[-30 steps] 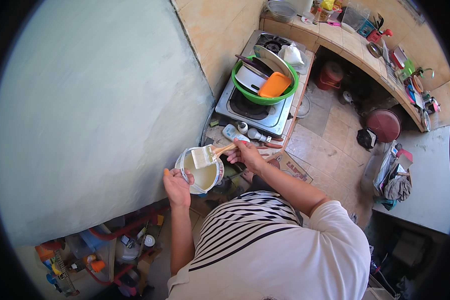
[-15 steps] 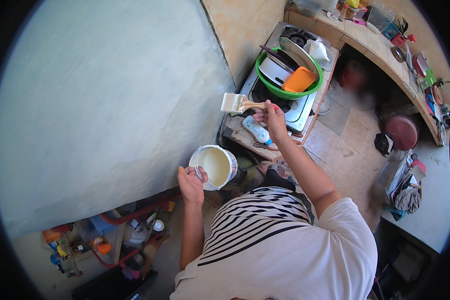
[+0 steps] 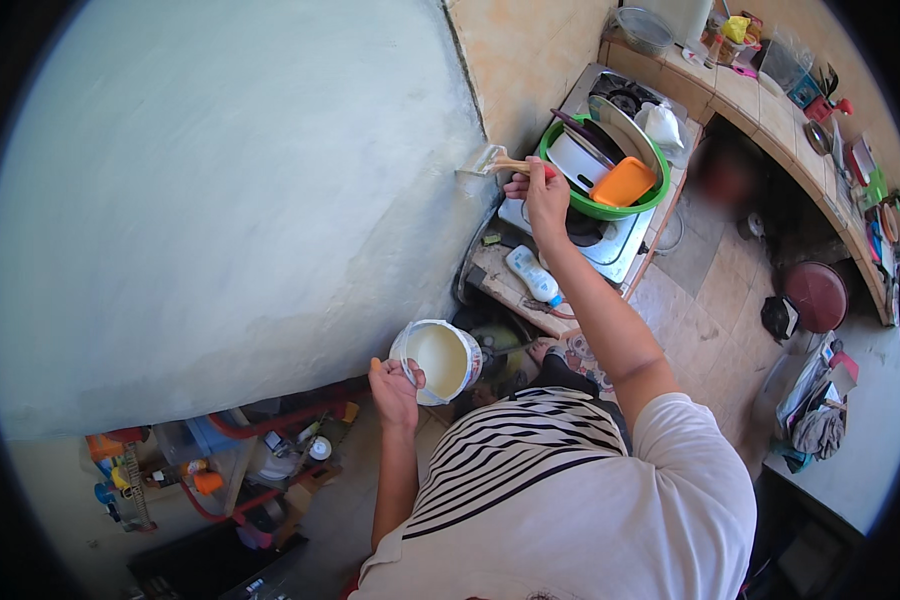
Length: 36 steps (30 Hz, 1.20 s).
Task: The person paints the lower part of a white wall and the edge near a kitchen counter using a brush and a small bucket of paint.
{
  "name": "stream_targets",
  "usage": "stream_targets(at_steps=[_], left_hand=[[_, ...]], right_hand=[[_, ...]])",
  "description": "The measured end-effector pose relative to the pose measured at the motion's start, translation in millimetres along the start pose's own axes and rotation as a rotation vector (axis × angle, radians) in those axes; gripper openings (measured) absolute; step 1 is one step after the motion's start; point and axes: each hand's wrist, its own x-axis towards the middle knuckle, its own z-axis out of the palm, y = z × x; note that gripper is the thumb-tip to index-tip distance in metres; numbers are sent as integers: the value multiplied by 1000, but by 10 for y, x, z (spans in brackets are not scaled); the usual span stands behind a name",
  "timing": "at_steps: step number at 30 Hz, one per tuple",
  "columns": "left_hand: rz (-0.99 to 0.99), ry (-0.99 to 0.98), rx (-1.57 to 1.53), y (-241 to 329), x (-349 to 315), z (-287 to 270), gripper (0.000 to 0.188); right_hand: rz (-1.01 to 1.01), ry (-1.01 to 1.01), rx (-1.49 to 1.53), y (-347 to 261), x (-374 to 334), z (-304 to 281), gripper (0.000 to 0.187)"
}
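Note:
A flat paintbrush (image 3: 505,163) with a wooden handle and red end is gripped in my right hand (image 3: 543,195). Its bristles press against the pale wall (image 3: 240,200), close to the corner where a tan wall begins. Lower down, my left hand (image 3: 397,392) has its fingers curled round the wire handle of a white bucket (image 3: 467,350). Cream-coloured paint (image 3: 435,360) shows inside the bucket, which hangs tilted a little beside the wall.
A green basin (image 3: 610,208) full of dishes stands on the stove (image 3: 625,235) at the right. A white bottle (image 3: 533,275) lies on the tiled counter below. Cluttered shelves (image 3: 240,425) sit at lower left. A curved tiled counter (image 3: 745,95) runs along the far right.
My right hand has moved the paintbrush up, and its bristles now touch the wall. The view has shifted slightly. My left hand still holds the bucket.

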Motion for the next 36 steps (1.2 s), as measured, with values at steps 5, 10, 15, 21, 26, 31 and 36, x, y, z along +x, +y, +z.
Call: stream_targets(at_steps=[5,10,15,21,26,31,36], left_hand=[[-6,-9,-19,-68,-1,-98,44],[-12,14,-38,-90,-20,-177,46],[-20,8,-37,-87,-27,-196,46],[-35,26,-62,-111,-29,-280,44],[-32,50,-34,-57,-68,-278,45],[-16,29,-15,-46,-58,-334,46],[-8,64,-29,-70,-96,-402,46]], right_hand=[[-93,-72,-32,-510,-4,286,30],[-204,-157,-37,-1207,25,667,31],[-312,-183,-42,-1603,24,805,31],[-210,-88,-178,-1091,-18,317,32],[-100,12,-370,-222,-116,8,33],[-67,64,-359,128,1,76,33],[-131,11,-302,-306,-2,463,33]])
